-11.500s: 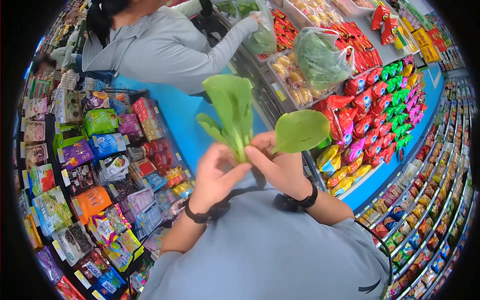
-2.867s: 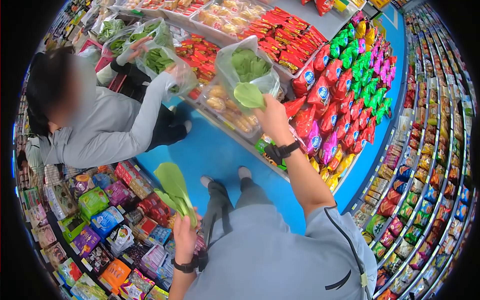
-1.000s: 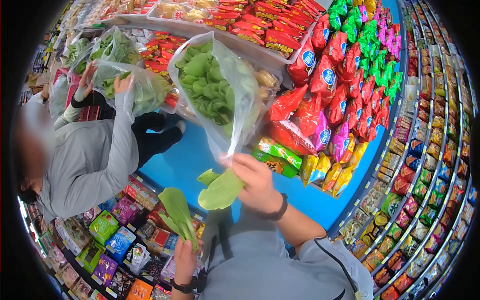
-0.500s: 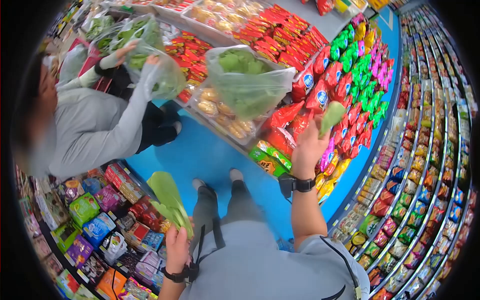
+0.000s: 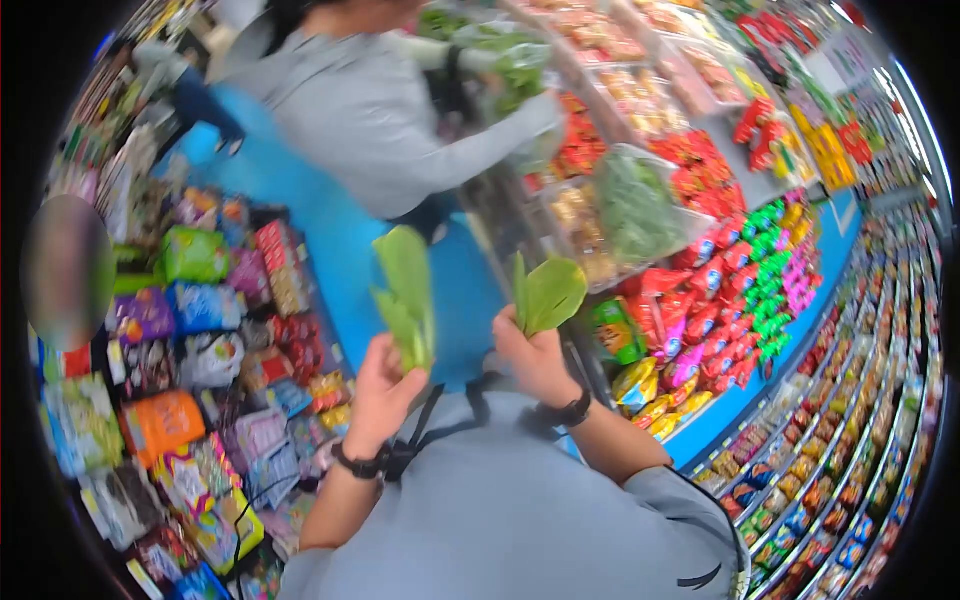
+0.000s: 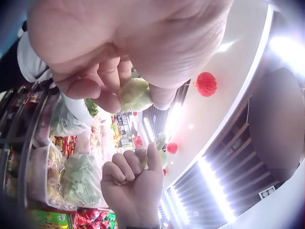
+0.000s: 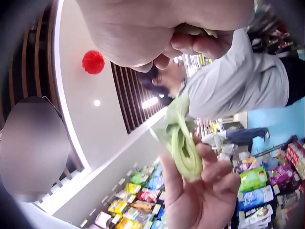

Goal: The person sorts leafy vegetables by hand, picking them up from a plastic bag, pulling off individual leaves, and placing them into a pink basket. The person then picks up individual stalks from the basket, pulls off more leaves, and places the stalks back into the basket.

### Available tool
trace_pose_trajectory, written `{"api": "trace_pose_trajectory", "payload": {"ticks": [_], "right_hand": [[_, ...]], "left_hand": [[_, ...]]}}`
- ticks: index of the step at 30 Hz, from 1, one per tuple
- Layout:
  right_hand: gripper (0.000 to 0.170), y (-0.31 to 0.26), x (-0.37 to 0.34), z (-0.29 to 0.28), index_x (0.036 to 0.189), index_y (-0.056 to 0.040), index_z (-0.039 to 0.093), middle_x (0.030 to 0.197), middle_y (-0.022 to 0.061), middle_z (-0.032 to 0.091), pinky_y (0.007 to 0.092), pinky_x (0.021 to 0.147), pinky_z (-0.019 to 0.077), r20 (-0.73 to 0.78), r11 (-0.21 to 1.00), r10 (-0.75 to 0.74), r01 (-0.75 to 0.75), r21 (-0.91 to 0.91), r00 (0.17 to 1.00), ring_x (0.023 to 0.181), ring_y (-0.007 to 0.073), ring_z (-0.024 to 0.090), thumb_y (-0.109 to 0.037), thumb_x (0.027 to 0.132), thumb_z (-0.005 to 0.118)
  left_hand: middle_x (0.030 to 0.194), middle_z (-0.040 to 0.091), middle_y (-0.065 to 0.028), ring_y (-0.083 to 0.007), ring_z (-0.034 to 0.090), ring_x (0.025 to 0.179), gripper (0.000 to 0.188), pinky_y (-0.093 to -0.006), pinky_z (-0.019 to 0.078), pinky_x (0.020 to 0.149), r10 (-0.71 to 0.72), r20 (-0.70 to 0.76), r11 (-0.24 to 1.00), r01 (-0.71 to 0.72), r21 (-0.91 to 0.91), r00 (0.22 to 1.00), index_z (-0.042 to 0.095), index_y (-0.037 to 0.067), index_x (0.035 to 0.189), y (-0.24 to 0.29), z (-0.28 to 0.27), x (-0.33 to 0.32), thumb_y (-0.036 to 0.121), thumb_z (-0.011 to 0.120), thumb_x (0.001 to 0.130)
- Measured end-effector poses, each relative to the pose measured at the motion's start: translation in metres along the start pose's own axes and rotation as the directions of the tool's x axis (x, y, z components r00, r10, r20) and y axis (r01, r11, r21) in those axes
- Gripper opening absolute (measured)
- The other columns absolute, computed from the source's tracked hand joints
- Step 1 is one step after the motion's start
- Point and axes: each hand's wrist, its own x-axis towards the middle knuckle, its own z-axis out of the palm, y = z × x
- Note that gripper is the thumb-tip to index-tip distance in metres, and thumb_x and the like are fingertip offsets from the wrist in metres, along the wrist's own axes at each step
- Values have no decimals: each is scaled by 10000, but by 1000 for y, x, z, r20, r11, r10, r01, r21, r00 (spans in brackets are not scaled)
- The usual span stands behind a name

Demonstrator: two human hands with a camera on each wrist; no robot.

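Observation:
In the head view my left hand (image 5: 383, 388) pinches a head of bok choy (image 5: 405, 290) by its pale base, leaves pointing up. The right wrist view shows the stem end of this bok choy (image 7: 186, 152) between the thumb and fingers. Beside it, a short way to the right, my right hand (image 5: 537, 358) grips loose bok choy leaves (image 5: 555, 293) by their stalks. The left wrist view shows the right hand (image 6: 133, 188) with its fingers curled. Both hands are in front of my chest, apart from each other. Most of the right hand's stalks are hidden.
A plastic bag of greens (image 5: 637, 205) rests on trays at the snack counter. A person in a grey top (image 5: 370, 120) reaches over greens farther up that counter. Packaged snacks (image 5: 205, 300) fill a display at left; bagged sweets (image 5: 715, 300) and curved shelves (image 5: 830, 440) stand at right.
My right hand, which held the plastic bag's top a second ago, has let go and come back beside the left, still with leaves. The left hand has risen with the bok choy.

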Motion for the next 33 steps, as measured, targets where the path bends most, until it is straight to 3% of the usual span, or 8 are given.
{"api": "trace_pose_trajectory", "payload": {"ticks": [6, 10, 16, 19, 22, 25, 31, 33], "right_hand": [[145, 20, -13, 136, 1053, -22, 646, 847, -17, 603, 266, 677, 463, 251, 974, 151, -187, 126, 956, 751, 76, 553, -153, 1095, 603], [191, 33, -10, 226, 1094, -13, 661, 818, -30, 593, 246, 642, 444, 266, 998, 33, -17, -61, 963, 693, 64, 530, -178, 1120, 568], [169, 29, -26, 313, 1132, -11, 681, 761, -51, 575, 233, 583, 409, 295, 981, 149, -179, 77, 944, 668, 40, 517, -167, 1085, 638], [165, 29, -33, 341, 1140, -6, 684, 789, -55, 600, 230, 587, 415, 346, 951, 222, -281, 130, 912, 671, 36, 521, -146, 1053, 681], [184, 36, -28, 361, 1169, 0, 684, 841, -49, 637, 231, 583, 424, 440, 974, 200, -228, 12, 875, 674, 35, 535, -125, 1034, 694], [157, 28, -26, 388, 1162, -5, 679, 830, -45, 642, 233, 571, 417, 380, 976, 203, -219, -1, 903, 655, 33, 526, -91, 1030, 679], [109, 31, -16, 394, 1121, -24, 672, 827, -53, 605, 232, 539, 357, 514, 924, 279, -373, 87, 811, 632, 24, 471, -97, 1041, 661], [102, 31, -14, 397, 1115, -33, 663, 830, -56, 594, 230, 533, 341, 534, 925, 275, -371, 79, 800, 627, 23, 457, -110, 1048, 658]], "left_hand": [[1297, 697, -132, -200, 707, 1143, 494, -340, 597, 905, 26, -45, 998, -29, -64, 999, 492, 21, 1397, 44, -102, -39, 221, 752, 1028], [1240, 722, -137, -187, 713, 1098, 609, -344, 604, 891, 43, -58, 992, -50, -114, 997, 498, -25, 1416, 64, -173, -70, 345, 769, 1016], [1191, 729, -108, -160, 705, 1072, 584, -300, 572, 871, 107, -148, 987, -123, -105, 983, 555, -52, 1365, 90, -239, -100, 324, 801, 993], [1176, 728, -98, -117, 670, 959, 518, -262, 519, 795, 218, -223, 972, -191, 134, 950, 601, -30, 1293, 95, -257, -110, 259, 857, 949], [1189, 717, -93, -88, 596, 858, 455, -244, 472, 771, 265, -284, 821, -61, 568, 921, 641, -4, 1218, 108, -267, -116, 196, 893, 896], [1193, 732, -76, -137, 599, 806, 481, -292, 497, 725, 471, -285, 781, -244, 575, 835, 717, 54, 1190, 103, -272, -119, 234, 934, 800], [1217, 721, -106, -124, 669, 939, 505, -295, 551, 819, 254, -395, 947, -310, -84, 883, 593, -7, 1361, 103, -279, -130, 136, 829, 939], [1210, 720, -111, -132, 685, 999, 537, -304, 563, 871, 195, -308, 960, -246, -137, 931, 539, -29, 1404, 103, -288, -130, 100, 806, 957]]}}
